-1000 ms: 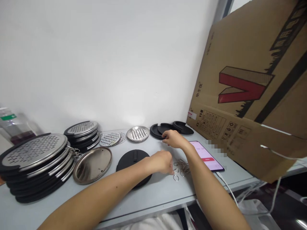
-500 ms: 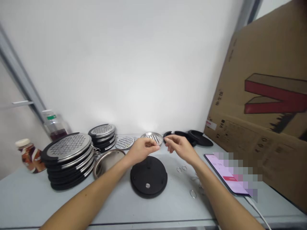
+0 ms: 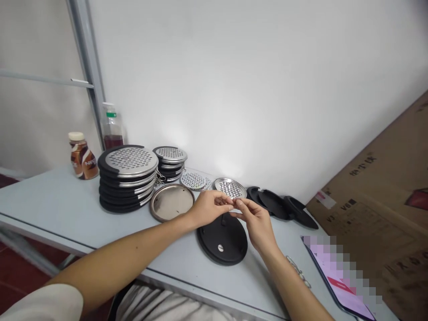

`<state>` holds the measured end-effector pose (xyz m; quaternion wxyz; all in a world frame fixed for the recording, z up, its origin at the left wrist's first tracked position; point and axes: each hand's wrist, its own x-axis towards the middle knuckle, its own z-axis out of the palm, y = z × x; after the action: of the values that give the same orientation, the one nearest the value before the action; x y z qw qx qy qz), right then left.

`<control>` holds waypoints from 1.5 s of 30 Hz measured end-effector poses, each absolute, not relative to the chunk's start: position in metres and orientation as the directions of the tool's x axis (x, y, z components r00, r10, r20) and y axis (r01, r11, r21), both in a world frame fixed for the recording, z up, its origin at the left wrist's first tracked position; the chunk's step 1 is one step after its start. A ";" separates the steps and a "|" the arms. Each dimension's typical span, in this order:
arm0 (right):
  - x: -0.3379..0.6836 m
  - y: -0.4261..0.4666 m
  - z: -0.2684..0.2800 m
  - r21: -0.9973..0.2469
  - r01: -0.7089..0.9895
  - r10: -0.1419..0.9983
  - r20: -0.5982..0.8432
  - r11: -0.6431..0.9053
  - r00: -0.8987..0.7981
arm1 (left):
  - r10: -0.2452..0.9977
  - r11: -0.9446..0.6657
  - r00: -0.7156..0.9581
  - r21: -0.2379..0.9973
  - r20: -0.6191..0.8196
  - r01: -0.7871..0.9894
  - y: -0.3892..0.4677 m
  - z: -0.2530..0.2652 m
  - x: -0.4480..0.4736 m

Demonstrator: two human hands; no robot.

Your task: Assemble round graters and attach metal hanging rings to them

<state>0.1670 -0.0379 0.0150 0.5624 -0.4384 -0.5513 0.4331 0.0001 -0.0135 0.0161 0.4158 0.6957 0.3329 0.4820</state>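
My left hand [image 3: 212, 207] and my right hand [image 3: 256, 218] meet at the fingertips, both in a pinch, over the far edge of a round black disc [image 3: 230, 240] with a silver screw-like spot. What they pinch is too small to make out. Left of them a round metal plate [image 3: 172, 203] with a raised rim lies on the table. Behind my fingers is a round metal grater plate [image 3: 230, 187]. Beside my right forearm lie several small metal rings [image 3: 297, 269], partly hidden by it.
Tall stacks of round graters with black edges [image 3: 129, 178] and a shorter stack [image 3: 170, 162] stand left. Behind them are a brown bottle [image 3: 82, 158] and a clear bottle [image 3: 112, 127]. Black parts [image 3: 274, 204] lie along the wall. A phone [image 3: 337, 281] and a large carton [image 3: 374, 223] are at right.
My hands, apart before, have come together at the fingertips. The view has swung, so the table's things sit further right and the left stacks show more fully.
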 end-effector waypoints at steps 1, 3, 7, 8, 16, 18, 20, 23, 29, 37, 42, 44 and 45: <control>0.169 -0.037 0.015 -0.973 -0.005 0.973 0.231 0.231 0.006 | 0.868 -0.432 0.304 0.899 0.393 0.072 -0.012 0.017 -0.002; 0.171 -0.038 0.017 -0.980 -0.005 0.978 0.200 0.200 -0.055 | 0.869 -0.442 0.292 0.892 0.400 0.091 -0.010 0.020 -0.007; 0.171 -0.044 0.021 -0.985 0.030 0.973 0.166 0.173 -0.163 | 0.843 -0.417 0.418 0.903 0.340 0.107 -0.011 0.026 -0.015; 0.170 -0.045 0.022 -0.984 0.041 0.971 0.167 0.176 -0.170 | 0.834 -0.397 0.460 0.911 0.306 0.113 -0.011 0.026 -0.016; 0.173 -0.050 0.021 -0.841 0.334 0.899 0.352 0.426 -0.261 | 0.849 -0.296 0.467 0.955 0.248 0.031 -0.010 0.023 -0.012; 0.174 -0.051 0.018 -0.664 0.502 0.830 0.488 0.555 -0.272 | 0.862 -0.306 0.437 0.951 0.258 0.041 -0.010 0.022 -0.011; 0.174 -0.052 0.015 -0.496 0.606 0.752 0.594 0.621 -0.284 | 0.863 -0.314 0.432 0.948 0.262 0.054 -0.010 0.022 -0.011; 0.172 -0.052 0.013 -0.382 0.669 0.706 0.637 0.638 -0.310 | 0.861 -0.326 0.434 0.943 0.267 0.068 -0.011 0.021 -0.009; 0.173 -0.053 0.016 -0.352 0.718 0.761 0.526 0.601 -0.379 | 0.856 -0.311 0.455 0.948 0.245 0.075 -0.010 0.017 -0.008; 0.178 -0.051 0.022 -0.386 0.729 0.761 0.586 0.565 -0.280 | 0.830 -0.344 0.473 0.939 0.296 0.018 -0.010 0.023 -0.010; 0.182 -0.050 0.027 -0.428 0.727 0.768 0.605 0.536 -0.210 | 0.826 -0.355 0.464 0.935 0.320 -0.012 -0.014 0.028 -0.012; 0.181 -0.050 0.027 -0.442 0.724 0.784 0.581 0.529 -0.218 | 0.825 -0.338 0.471 0.941 0.311 -0.030 -0.014 0.027 -0.012; 0.180 -0.050 0.026 -0.452 0.719 0.791 0.569 0.528 -0.224 | 0.826 -0.329 0.474 0.944 0.305 -0.035 -0.014 0.026 -0.012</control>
<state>0.1802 -0.0499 0.0260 0.3928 -0.4835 -0.7809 0.0461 -0.0123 -0.0138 0.0265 0.5045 0.6945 0.2847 0.4267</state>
